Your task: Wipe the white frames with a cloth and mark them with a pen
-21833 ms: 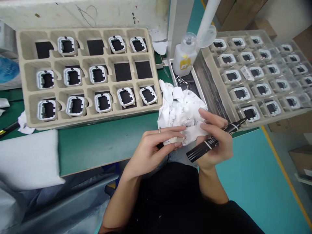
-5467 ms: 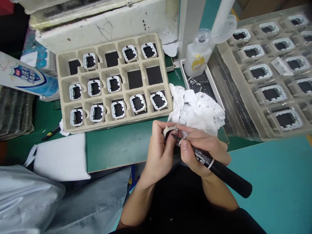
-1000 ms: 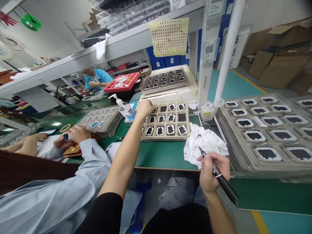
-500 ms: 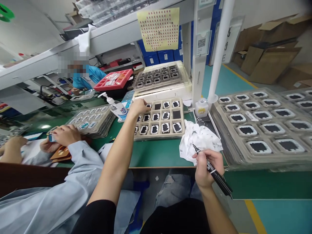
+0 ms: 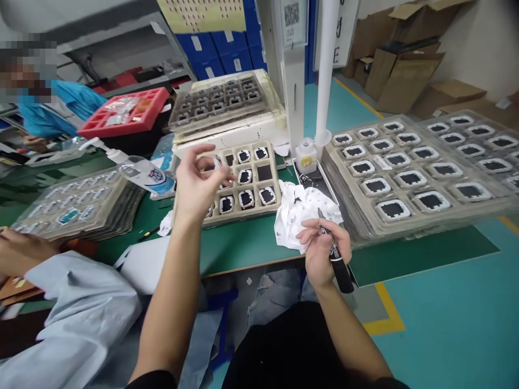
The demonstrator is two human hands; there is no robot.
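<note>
My left hand (image 5: pixel 198 178) is raised over the beige compartment tray (image 5: pixel 259 213). Its thumb and fingers pinch a small white-rimmed part (image 5: pixel 218 163), seen nearly edge-on. In the tray, several white-rimmed parts with black centres, such as one white-rimmed part (image 5: pixel 245 199), sit in their pockets, and one pocket (image 5: pixel 265 172) at the right shows only a dark bottom. My right hand (image 5: pixel 324 251) is closed around a black marker pen (image 5: pixel 339 265), its uncapped tip pointing up and away. Just beyond that hand lies a crumpled white cloth (image 5: pixel 290 216) with dark marks.
Stacked trays of similar parts (image 5: pixel 389 183) stand on the right, and another tray stack (image 5: pixel 93 213) on the left. A pump bottle (image 5: pixel 144 173) leans beside my tray. A small white bottle (image 5: pixel 306 156) is near the post. A co-worker's sleeve (image 5: pixel 89 302) is close at left.
My left hand has lifted from the tray's far left with a part in its fingers and come nearer. My right hand still holds the marker, now more upright. The view has turned right.
</note>
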